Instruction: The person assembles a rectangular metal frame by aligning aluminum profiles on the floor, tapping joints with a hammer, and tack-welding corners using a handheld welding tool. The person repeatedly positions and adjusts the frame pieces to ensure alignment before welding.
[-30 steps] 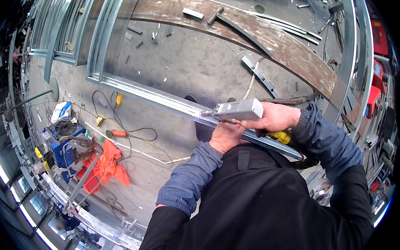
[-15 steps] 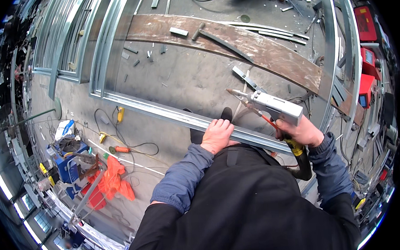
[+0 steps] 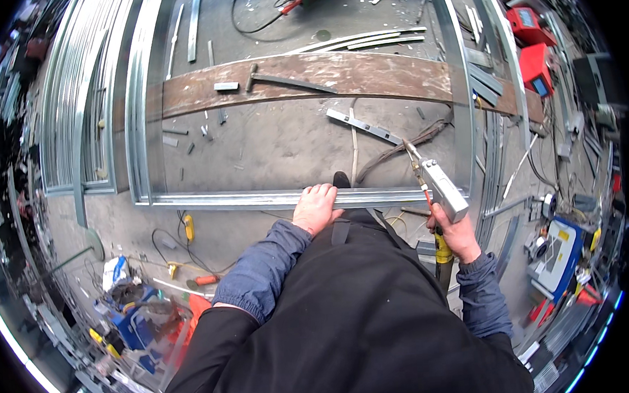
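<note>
Fingers (image 3: 323, 190) of the left hand (image 3: 313, 212) lay side by side over the metal rail (image 3: 235, 200), which crossed the centre of the frame — whether they gripped it, I could not tell. Right of centre, the right hand (image 3: 456, 234) was curled round the handle of a grey gun-shaped tool (image 3: 444, 190), its nozzle pointing toward the upper left. Above, a hammer (image 3: 289, 82) and a short metal piece (image 3: 226, 86) lay on a rusty plank (image 3: 386, 75) — a silver bar (image 3: 363, 126) lay below it.
</note>
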The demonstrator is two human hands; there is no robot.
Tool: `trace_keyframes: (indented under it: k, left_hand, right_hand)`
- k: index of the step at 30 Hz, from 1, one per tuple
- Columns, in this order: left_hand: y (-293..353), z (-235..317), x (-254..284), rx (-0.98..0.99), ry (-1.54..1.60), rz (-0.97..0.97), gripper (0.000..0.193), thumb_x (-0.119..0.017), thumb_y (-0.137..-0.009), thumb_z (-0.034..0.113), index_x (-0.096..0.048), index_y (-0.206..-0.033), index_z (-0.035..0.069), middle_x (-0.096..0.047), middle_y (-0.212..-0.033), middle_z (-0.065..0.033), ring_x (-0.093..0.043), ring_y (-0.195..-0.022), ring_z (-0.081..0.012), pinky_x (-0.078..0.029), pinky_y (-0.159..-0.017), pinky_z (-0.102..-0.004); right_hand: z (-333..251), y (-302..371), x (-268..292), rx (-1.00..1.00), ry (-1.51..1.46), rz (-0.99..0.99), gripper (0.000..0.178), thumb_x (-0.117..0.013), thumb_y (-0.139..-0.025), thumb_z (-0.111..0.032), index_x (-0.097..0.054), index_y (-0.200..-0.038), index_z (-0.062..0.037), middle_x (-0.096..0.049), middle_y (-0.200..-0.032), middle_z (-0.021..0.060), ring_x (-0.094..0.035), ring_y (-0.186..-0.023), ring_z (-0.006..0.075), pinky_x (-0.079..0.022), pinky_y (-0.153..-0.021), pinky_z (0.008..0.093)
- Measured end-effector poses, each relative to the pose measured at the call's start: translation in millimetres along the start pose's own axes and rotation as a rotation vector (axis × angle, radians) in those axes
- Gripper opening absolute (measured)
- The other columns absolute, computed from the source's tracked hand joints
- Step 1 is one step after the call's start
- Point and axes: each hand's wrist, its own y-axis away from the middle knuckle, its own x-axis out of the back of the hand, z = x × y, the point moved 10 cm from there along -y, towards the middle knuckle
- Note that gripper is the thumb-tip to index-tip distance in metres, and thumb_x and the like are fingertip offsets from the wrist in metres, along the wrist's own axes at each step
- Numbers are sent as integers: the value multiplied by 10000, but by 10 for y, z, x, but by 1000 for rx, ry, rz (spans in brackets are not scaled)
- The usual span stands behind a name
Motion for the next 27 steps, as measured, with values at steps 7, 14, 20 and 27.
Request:
trace_keyframes:
  k: [7, 14, 20, 27]
  left_hand:
    - [12, -3, -86, -108, 43, -46, 670, -808, -873, 352, -584, -1411, 22, -641, -1379, -165, -618, -1280, -347, -483, -1072, -480]
    - [-5, 39, -95, -144, 8, -65, 587, -788, -892, 360, -603, -1361, 61, -682, -1271, -147, -652, -1195, -354, -502, -1012, -491]
    - [-14, 19, -111, -116, 0, -55, 560, -806, -872, 360, -624, -1320, 79, -696, -1225, -134, -665, -1150, -347, -510, -987, -491]
    - [-163, -6, -259, 9, -36, -178, 554, -843, -826, 431, -652, -1207, 77, -718, -1155, -133, -684, -1104, -351, -528, -943, -497]
  right_hand:
    - [282, 728, -200, -45, -89, 261, 484, -729, -1041, -413, -672, -1354, -48, -686, -943, 2, -679, -763, 112, -560, -701, 306]
    - [538, 1239, 101, -27, -274, 504, 501, -715, -1054, -413, -638, -1328, -2, -661, -903, 16, -683, -753, 139, -557, -687, 323]
    - [681, 1527, 525, -50, -423, 649, 502, -685, -1045, -485, -633, -1224, -19, -694, -773, 88, -680, -620, 175, -551, -569, 317]
    - [514, 1358, 1184, -65, -396, 582, 525, -706, -1023, -507, -620, -1228, -31, -694, -759, 102, -701, -650, 185, -561, -564, 330]
